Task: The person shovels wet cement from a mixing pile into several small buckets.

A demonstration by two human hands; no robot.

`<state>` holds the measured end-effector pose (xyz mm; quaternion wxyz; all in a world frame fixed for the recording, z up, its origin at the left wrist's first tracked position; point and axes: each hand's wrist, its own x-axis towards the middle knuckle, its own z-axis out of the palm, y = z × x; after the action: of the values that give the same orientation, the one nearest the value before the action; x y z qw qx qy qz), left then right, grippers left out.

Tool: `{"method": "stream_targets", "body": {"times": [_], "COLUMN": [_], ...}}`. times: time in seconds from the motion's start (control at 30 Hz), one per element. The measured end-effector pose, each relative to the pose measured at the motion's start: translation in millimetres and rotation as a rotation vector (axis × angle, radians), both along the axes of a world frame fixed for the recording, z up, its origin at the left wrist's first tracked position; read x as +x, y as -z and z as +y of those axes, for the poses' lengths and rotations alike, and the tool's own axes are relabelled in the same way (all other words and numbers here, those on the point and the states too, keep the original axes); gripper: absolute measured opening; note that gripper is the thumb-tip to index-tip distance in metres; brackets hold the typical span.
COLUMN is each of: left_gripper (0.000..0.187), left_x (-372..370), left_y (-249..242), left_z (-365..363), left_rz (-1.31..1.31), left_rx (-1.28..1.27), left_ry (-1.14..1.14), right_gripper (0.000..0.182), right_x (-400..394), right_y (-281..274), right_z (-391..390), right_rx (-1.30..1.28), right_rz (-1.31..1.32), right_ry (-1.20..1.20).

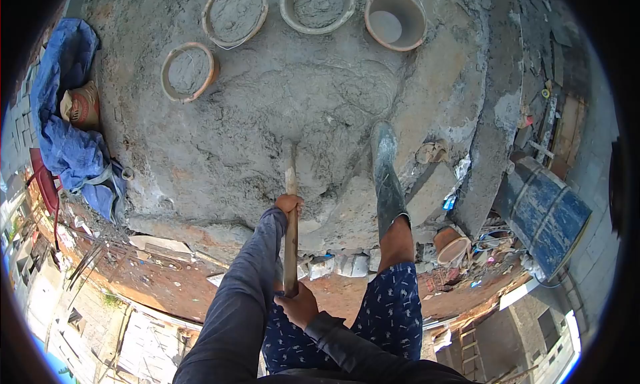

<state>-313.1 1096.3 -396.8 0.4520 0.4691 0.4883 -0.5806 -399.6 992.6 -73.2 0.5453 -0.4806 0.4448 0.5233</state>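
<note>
A wooden handle (291, 241) runs down the middle of the view, its far end at the wet grey mortar (313, 131), where any blade is hidden. My left hand (289, 203) is wrapped round the upper part of the handle. Lower down, close to my body, my right hand (298, 305) grips its near end. Beyond the mortar stand two buckets (207, 34) (288, 21) filled with grey mix. A smaller filled bucket (167, 91) is to their left, and a bucket (423, 34) with only a little pale material at its bottom is to their right.
My boot (387, 177) stands at the mortar's right edge. A blue tarp (63, 144) lies at the left around a brown sack (81, 106). At the right are a blue drum (547, 214) and a tipped bucket (452, 245). Broken blocks (353, 265) line the near edge.
</note>
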Motion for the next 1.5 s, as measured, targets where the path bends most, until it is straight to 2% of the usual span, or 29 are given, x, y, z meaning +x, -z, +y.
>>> {"method": "stream_targets", "body": {"times": [0.03,0.1,0.2,0.3,0.33,0.43,0.47,0.57,0.63,0.7,0.77,0.83,0.93,1.03,1.13,1.23,1.3,1.33,1.43,1.5], "left_gripper": [0.017,0.013,0.013,0.013,0.013,0.012,0.012,0.018,0.024,0.032,0.035,0.037,0.036,0.035,0.031,0.028,0.027,0.026,0.028,0.029], "left_x": [11.9,54.2,107.0,163.8,187.3,239.0,256.6,286.8,292.1,296.2,300.6,309.4,316.1,320.8,315.2,298.3,280.9,269.9,229.4,195.6], "left_y": [-7.1,-48.6,-90.1,-143.5,-160.9,-221.7,-241.9,-271.0,-260.9,-245.2,-220.8,-207.6,-210.2,-236.4,-275.1,-310.6,-330.6,-336.6,-334.1,-312.3], "left_z": [3.1,1.2,-5.9,-24.0,-33.8,-64.4,-79.6,-123.7,-155.4,-190.3,-208.8,-219.2,-218.8,-202.6,-174.8,-129.1,-89.6,-67.6,4.6,53.5], "left_rz": [0.025,0.034,0.051,-0.069,-0.124,-0.297,-0.376,-0.643,-0.799,-0.936,-0.951,-0.990,-1.073,-1.159,-1.223,-1.309,-1.300,-1.283,-1.247,-1.176], "left_rx": [-0.035,-0.106,-0.171,-0.160,-0.142,-0.072,-0.038,0.040,0.095,0.155,0.112,0.073,0.047,0.072,0.111,0.205,0.310,0.374,0.481,0.548], "left_ry": [0.002,0.021,-0.005,-0.039,-0.075,-0.177,-0.208,-0.293,-0.338,-0.375,-0.372,-0.354,-0.316,-0.338,-0.396,-0.454,-0.479,-0.491,-0.522,-0.514], "right_gripper": [0.041,0.038,0.035,0.027,0.038,0.051,0.061,0.052,0.049,0.043,0.036,0.036,0.033,0.029,0.037,0.034,0.030,0.028,0.027,0.030], "right_x": [8.7,75.4,131.6,161.4,163.4,159.6,161.3,133.6,136.7,120.4,114.4,123.8,125.3,140.5,149.5,134.7,120.0,110.2,72.3,38.2], "right_y": [-7.5,-43.7,-93.8,-132.2,-138.2,-150.3,-152.3,-111.6,-76.6,-2.8,73.8,124.1,182.3,180.1,154.5,131.9,111.8,104.1,87.7,85.4], "right_z": [4.5,-8.4,-29.2,-65.8,-76.8,-111.0,-131.0,-167.1,-200.6,-211.3,-215.5,-214.6,-203.8,-188.8,-168.6,-129.7,-98.1,-81.3,-28.8,-1.2], "right_rx": [0.099,0.290,0.366,0.508,0.545,0.510,0.569,0.219,0.013,-0.277,-0.528,-0.584,-0.614,-0.607,-0.577,-0.506,-0.471,-0.439,-0.161,-0.040], "right_rz": [0.065,0.106,-0.010,-0.064,-0.051,-0.250,-0.218,-0.767,-0.616,-0.539,-0.538,-0.473,-0.557,-0.641,-0.683,-0.828,-1.022,-1.110,-1.043,-0.936], "right_ry": [0.164,0.412,0.688,0.630,0.588,0.414,0.401,0.131,-0.239,-0.299,-0.294,-0.265,-0.106,-0.099,-0.264,-0.248,-0.287,-0.310,-0.218,-0.385]}}
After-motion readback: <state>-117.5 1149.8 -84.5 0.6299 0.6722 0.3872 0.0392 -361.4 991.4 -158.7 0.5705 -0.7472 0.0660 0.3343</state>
